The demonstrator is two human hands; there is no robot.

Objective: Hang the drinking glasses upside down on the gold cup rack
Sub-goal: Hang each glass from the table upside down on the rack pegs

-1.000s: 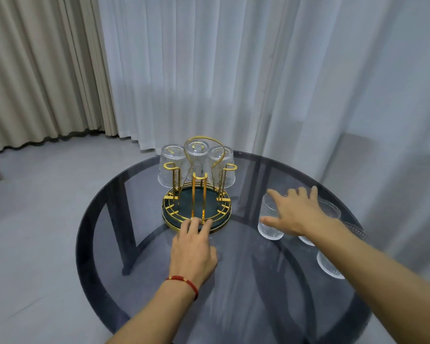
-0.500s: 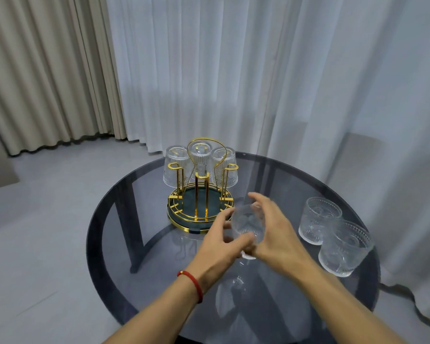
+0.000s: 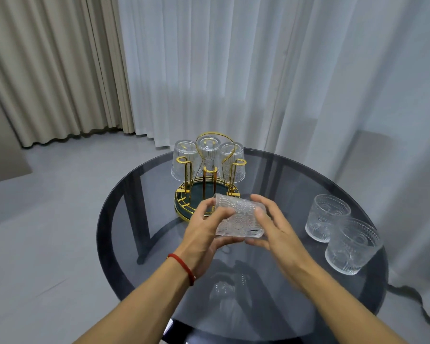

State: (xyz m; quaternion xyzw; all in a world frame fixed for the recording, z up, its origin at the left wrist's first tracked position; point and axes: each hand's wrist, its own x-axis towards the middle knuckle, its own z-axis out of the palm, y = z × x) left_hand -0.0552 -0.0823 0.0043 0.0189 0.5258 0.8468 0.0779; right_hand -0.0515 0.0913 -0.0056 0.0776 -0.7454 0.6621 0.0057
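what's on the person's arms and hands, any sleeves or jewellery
Both forearms are bare, with no sleeves in view. The left hand has a thin red cord bracelet around its wrist. The right hand and its wrist show no bracelet, watch or gloves. No rings are visible on either hand.

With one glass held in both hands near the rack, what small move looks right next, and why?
Probably finish turning the held glass mouth-down and bring it to a near empty peg of the gold rack. The left hand and right hand hold it tilted above the table; three glasses already hang at the back, and the front pegs look free.
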